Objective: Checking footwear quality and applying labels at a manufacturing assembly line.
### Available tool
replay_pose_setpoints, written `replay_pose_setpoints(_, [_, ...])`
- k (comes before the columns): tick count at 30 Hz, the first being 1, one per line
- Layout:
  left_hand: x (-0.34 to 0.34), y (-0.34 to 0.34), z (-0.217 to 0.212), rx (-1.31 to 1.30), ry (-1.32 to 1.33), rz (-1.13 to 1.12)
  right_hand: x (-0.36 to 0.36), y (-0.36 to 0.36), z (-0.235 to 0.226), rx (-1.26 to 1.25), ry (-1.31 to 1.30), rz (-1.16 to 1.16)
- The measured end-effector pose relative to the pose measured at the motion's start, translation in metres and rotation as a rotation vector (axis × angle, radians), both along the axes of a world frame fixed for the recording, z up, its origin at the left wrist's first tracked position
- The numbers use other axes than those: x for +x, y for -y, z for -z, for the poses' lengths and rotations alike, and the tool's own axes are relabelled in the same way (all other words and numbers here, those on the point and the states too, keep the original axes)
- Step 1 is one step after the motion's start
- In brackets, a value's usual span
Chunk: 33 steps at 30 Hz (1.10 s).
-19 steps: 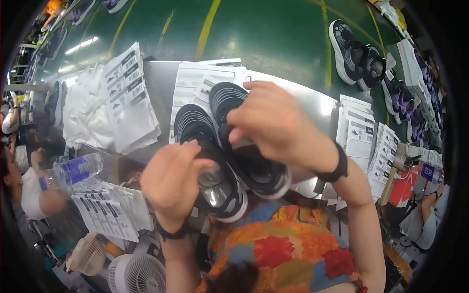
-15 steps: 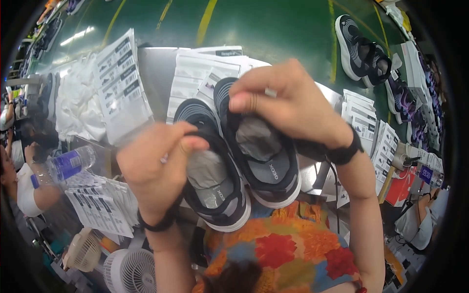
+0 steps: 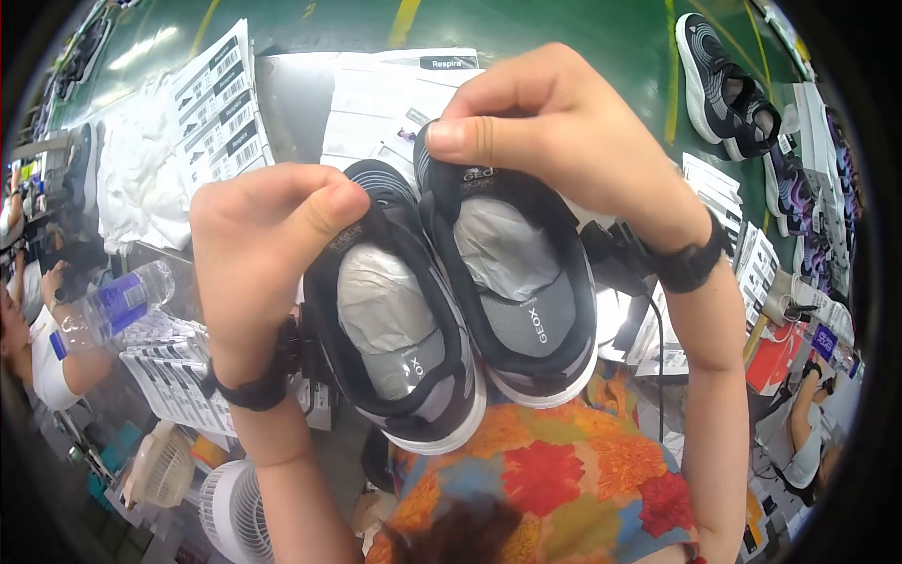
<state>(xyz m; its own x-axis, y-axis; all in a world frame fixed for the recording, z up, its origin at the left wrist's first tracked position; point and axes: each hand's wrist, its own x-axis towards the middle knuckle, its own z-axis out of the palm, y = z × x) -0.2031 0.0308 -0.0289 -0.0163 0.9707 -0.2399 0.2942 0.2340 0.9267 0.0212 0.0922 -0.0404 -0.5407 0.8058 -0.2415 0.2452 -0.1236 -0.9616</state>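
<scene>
A pair of dark sneakers with white soles sits side by side in front of me, heels toward me. My left hand [image 3: 258, 244] is closed, thumb and fingers pinching the tongue of the left sneaker [image 3: 451, 414]. My right hand [image 3: 564, 132] pinches the tongue of the right sneaker [image 3: 581, 320] the same way. Both tongues are pulled up and back, so the openings show. Crumpled pale paper [image 3: 507, 249] fills the front of the right sneaker, and more paper [image 3: 376, 296] is in the left one. Grey insoles show at both heels.
Printed label sheets [image 3: 376, 103] lie beyond the sneakers, with a stack of sheets [image 3: 221, 103] and crumpled white paper [image 3: 136, 179] at the left. A bottle [image 3: 127, 301] and fans [image 3: 230, 512] stand nearer left. Other sneakers [image 3: 719, 89] stand far right; people work at both sides.
Both hands have drawn apart slightly, pulling the tongues up; the openings, paper and insoles show more fully. The view has shifted a little.
</scene>
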Motion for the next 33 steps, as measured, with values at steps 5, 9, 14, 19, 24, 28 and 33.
replay_pose_setpoints(5, [0.01, 0.047, 0.011, 0.685, -0.769, 0.546, 0.016, 0.067, 0.042, 0.833, 0.0, 0.172])
replay_pose_setpoints(9, [0.02, 0.078, 0.036, 0.526, -0.661, 0.28, 0.032, 0.093, 0.049, 0.821, 0.055, 0.151])
replay_pose_setpoints(14, [0.026, 0.074, 0.034, 0.272, -0.562, 0.196, 0.037, 0.094, 0.036, 0.496, 0.332, 0.069])
replay_pose_setpoints(19, [0.04, 0.055, -0.021, 0.294, -0.528, 0.256, 0.049, 0.091, -0.007, 0.424, 0.25, 0.11])
replay_pose_setpoints(24, [0.056, 0.044, -0.062, 0.425, -0.687, 0.322, 0.061, 0.096, -0.041, 0.541, 0.25, 0.255])
replay_pose_setpoints(28, [0.061, 0.043, -0.081, 0.509, -0.712, 0.348, 0.068, 0.104, -0.064, 0.7, 0.37, 0.297])
replay_pose_setpoints(33, [0.07, 0.053, -0.082, 0.612, -0.565, 0.218, 0.087, 0.116, -0.076, 0.782, 0.403, 0.271])
